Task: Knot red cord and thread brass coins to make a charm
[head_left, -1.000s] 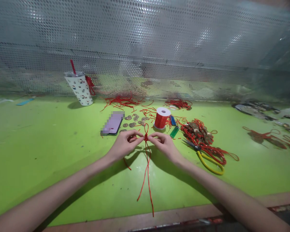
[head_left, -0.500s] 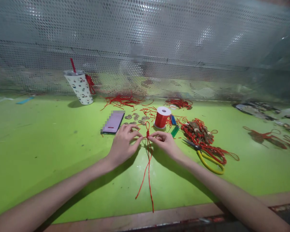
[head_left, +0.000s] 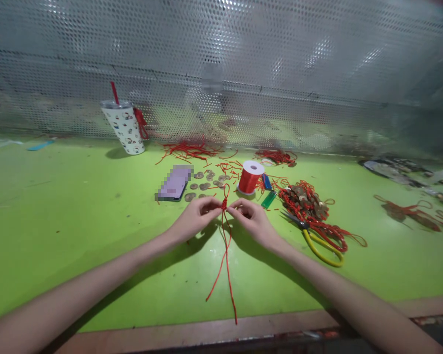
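Between my hands hangs a knotted red cord [head_left: 224,204], with a small loop at its top and two loose ends trailing down over the green table. My left hand [head_left: 199,215] pinches it from the left, thumb and forefinger at the knot. From the other side, my right hand [head_left: 253,219] pinches the cord at the knot's lower right, its other fingers curled in. Several brass-coloured coins [head_left: 204,186] with holes lie just beyond my hands. A spool of red cord [head_left: 249,179] stands upright behind my right hand.
A phone [head_left: 175,183] lies behind my left hand. Yellow-handled scissors [head_left: 321,248] rest beside a heap of corded coins [head_left: 305,201] on the right. A green lighter [head_left: 269,200] is near the spool. A patterned tumbler [head_left: 125,130] stands before the perforated metal sheet [head_left: 170,103].
My left fingers, spread apart before, have come together close against the knot. My right hand stays nearly where it was. The camera view has shifted slightly.
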The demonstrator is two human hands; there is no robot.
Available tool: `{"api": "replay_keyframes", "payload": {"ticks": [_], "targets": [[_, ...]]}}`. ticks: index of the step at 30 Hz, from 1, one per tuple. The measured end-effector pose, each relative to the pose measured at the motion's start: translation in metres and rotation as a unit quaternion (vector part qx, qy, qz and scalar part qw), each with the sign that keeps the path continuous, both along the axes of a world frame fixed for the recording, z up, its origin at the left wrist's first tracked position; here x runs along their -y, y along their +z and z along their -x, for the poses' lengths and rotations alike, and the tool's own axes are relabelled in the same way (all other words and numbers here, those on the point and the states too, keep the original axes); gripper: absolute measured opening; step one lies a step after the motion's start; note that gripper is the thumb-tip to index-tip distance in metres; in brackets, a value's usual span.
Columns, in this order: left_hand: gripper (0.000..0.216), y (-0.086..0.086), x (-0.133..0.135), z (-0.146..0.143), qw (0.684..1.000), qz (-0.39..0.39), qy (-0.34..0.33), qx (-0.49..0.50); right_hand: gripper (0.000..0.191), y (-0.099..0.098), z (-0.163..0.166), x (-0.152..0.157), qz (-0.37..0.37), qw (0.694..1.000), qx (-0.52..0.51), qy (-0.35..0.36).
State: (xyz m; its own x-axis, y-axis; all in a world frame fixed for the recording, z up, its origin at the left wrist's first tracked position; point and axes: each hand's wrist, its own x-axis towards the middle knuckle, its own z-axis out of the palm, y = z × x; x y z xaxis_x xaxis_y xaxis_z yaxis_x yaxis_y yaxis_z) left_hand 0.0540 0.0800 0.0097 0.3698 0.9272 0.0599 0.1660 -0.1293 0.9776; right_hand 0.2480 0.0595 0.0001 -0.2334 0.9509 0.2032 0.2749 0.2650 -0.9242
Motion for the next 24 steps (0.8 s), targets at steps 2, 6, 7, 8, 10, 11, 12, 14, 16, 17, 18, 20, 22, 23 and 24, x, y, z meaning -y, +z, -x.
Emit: {"api": "replay_keyframes", "payload": {"ticks": [2, 6, 7, 8, 10, 11, 12, 14, 16, 17, 18, 20, 22, 23, 24], "targets": [[0.015, 0.001, -0.003, 0.001, 1.0, 0.019, 0.006, 0.008, 0.032, 0.002, -0.001, 0.001, 0.017, 1.0, -0.007, 0.002], [0.015, 0.004, -0.005, 0.002, 1.0, 0.002, 0.018, 0.005, 0.033, 0.008, -0.002, 0.001, 0.043, 0.998, -0.03, 0.017], [0.016, 0.004, -0.005, 0.002, 1.0, -0.001, 0.018, 0.007, 0.032, 0.009, -0.002, 0.001, 0.046, 0.998, -0.038, 0.023], [0.016, 0.005, -0.004, 0.002, 1.0, 0.0, 0.017, 0.009, 0.031, 0.01, -0.003, 0.001, 0.05, 0.997, -0.043, 0.028], [0.018, 0.006, -0.003, 0.002, 1.0, 0.011, 0.009, 0.015, 0.03, 0.011, -0.005, 0.001, 0.051, 0.997, -0.041, 0.034], [0.019, 0.006, -0.002, 0.001, 1.0, 0.019, 0.004, 0.017, 0.029, 0.011, -0.006, 0.001, 0.041, 0.998, -0.03, 0.034], [0.02, 0.006, -0.002, 0.001, 0.999, 0.028, 0.0, 0.019, 0.029, 0.01, -0.007, 0.001, 0.025, 0.999, -0.012, 0.034], [0.02, 0.006, 0.0, -0.001, 0.999, 0.039, -0.01, 0.021, 0.027, 0.01, -0.009, 0.001, -0.023, 0.999, 0.034, 0.036], [0.019, 0.006, 0.001, -0.003, 0.998, 0.045, -0.026, 0.023, 0.025, 0.009, -0.008, 0.002, -0.065, 0.995, 0.063, 0.04], [0.019, 0.007, 0.001, -0.004, 0.998, 0.048, -0.034, 0.023, 0.025, 0.009, -0.007, 0.002, -0.075, 0.994, 0.065, 0.042], [0.018, 0.007, 0.001, -0.005, 0.998, 0.053, -0.042, 0.021, 0.026, 0.01, -0.005, 0.002, -0.079, 0.994, 0.058, 0.039], [0.02, 0.009, 0.002, -0.004, 0.997, 0.061, -0.046, 0.007, 0.028, 0.011, -0.004, 0.001, -0.069, 0.997, 0.026, 0.012], [0.023, 0.009, 0.007, 0.001, 0.997, 0.056, -0.042, -0.019, 0.031, 0.012, -0.005, -0.003, -0.04, 0.999, -0.011, -0.034], [0.024, 0.009, 0.011, 0.005, 0.997, 0.047, -0.041, -0.036, 0.033, 0.012, -0.006, -0.005, -0.025, 0.998, -0.029, -0.058], [0.026, 0.009, 0.018, 0.009, 0.997, 0.035, -0.045, -0.055, 0.036, 0.012, -0.008, -0.008, -0.014, 0.996, -0.044, -0.079]]}}
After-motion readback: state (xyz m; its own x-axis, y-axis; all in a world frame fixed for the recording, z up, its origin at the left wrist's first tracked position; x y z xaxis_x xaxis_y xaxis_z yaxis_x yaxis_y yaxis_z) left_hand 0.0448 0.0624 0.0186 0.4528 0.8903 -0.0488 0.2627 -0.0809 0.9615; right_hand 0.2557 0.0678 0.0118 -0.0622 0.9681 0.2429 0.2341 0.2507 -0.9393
